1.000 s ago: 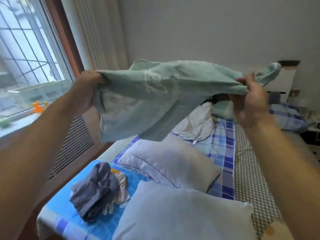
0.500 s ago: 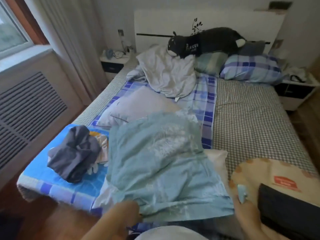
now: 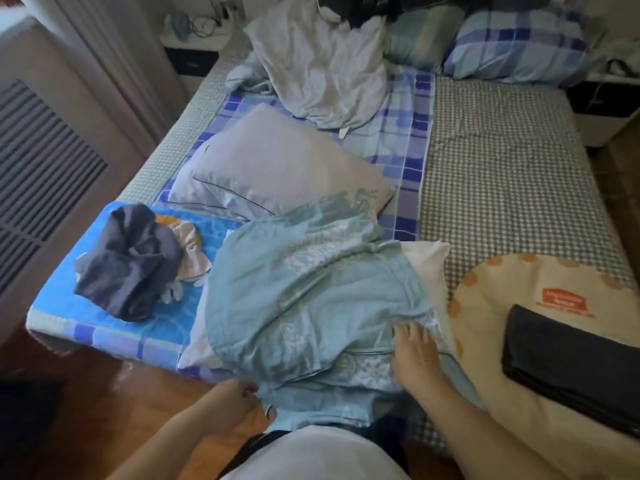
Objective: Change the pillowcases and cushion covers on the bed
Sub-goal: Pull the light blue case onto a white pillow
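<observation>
No writing is legible; the left hand [image 3: 239,398] pinches the teal pillowcase's [image 3: 311,299] near hem, while the right hand [image 3: 414,355] lies flat on it with fingers relaxed.

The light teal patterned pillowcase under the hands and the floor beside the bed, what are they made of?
The light teal patterned pillowcase looks like thin woven cloth, maybe cotton: it creases softly and has a faint sheen with a paler printed pattern. The reddish-brown floor looks like polished wood, since it is glossy and reflects light, though laminate would look similar.
</observation>
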